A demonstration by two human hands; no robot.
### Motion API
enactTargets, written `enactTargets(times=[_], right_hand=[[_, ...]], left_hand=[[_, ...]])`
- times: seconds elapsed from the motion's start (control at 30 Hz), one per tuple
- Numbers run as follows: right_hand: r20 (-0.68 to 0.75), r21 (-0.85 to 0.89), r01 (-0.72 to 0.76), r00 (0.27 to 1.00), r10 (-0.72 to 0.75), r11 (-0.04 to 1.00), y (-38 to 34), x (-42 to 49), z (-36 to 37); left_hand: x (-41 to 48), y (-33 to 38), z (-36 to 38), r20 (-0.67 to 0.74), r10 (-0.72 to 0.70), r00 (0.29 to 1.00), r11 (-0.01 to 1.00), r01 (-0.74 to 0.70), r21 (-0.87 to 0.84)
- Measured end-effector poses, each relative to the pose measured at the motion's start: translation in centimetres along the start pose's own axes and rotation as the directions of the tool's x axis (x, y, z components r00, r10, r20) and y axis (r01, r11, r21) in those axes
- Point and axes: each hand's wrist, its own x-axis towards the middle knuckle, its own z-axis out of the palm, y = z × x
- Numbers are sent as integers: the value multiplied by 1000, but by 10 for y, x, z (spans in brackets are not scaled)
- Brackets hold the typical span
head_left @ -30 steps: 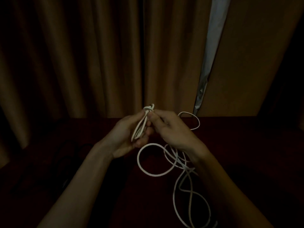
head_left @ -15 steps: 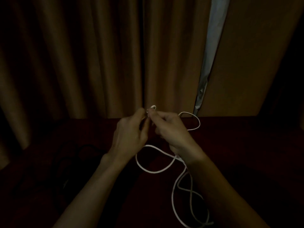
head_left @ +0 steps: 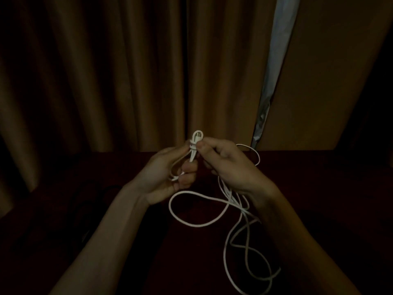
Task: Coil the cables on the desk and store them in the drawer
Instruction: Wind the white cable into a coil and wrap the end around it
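Observation:
A thin white cable (head_left: 192, 224) is held above the dark red desk (head_left: 319, 188). My left hand (head_left: 165, 175) grips a small folded bundle of it, palm turned up, fingers curled round the loops. My right hand (head_left: 229, 165) pinches the cable's top bend and plug end between thumb and forefinger, close against the left hand. The remaining cable hangs from under my right hand in several loose loops that trail down toward the frame's bottom right. The drawer is not in view.
A dark cable (head_left: 93, 201) lies coiled on the desk at the left, barely visible in the dim light. Brown curtains (head_left: 106, 71) hang right behind the desk, with a pale gap (head_left: 274, 67) at the right.
My left hand has rolled palm-up again and the folded bundle shows between the hands. The large loose loop under the hands has shifted slightly and hangs lower.

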Motion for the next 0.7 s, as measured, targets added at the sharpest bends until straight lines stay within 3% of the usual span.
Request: enactTargets(times=[0.17, 0.3, 0.33, 0.4, 0.47, 0.5, 0.57, 0.63, 0.7], right_hand=[[-34, 6, -88, 996, 88, 996, 7, 3, -1], [-162, 95, -173, 969, 187, 980, 8, 7, 14], [-212, 115, -180, 956, 201, 977, 9, 8, 20], [-260, 140, -171, 944, 203, 975, 10, 8, 31], [-295, 221, -175, 926, 237, 960, 10, 8, 40], [-309, 277, -188, 911, 272, 942, 11, 8, 40], [-327, 342, -214, 886, 330, 915, 13, 7, 38], [-338, 333, -232, 875, 346, 914, 12, 6, 35], [-312, 320, -250, 883, 350, 914, 14, 6, 31]], left_hand=[[10, -8, -1, -84, 38, 996, 999, -38, 6], [19, -18, 2, -257, 317, 913, 917, -225, 330], [19, -20, 1, -266, 449, 853, 818, -273, 506], [19, -24, -3, -155, 687, 710, 466, -266, 844], [16, -31, -6, 12, 778, 628, 125, -174, 977], [16, -33, -7, 82, 771, 631, -4, -124, 992], [15, -40, -7, 119, 730, 673, -136, -27, 990], [16, -45, -9, 90, 689, 719, -179, 49, 983], [18, -44, -10, 101, 691, 716, -187, 42, 982]])
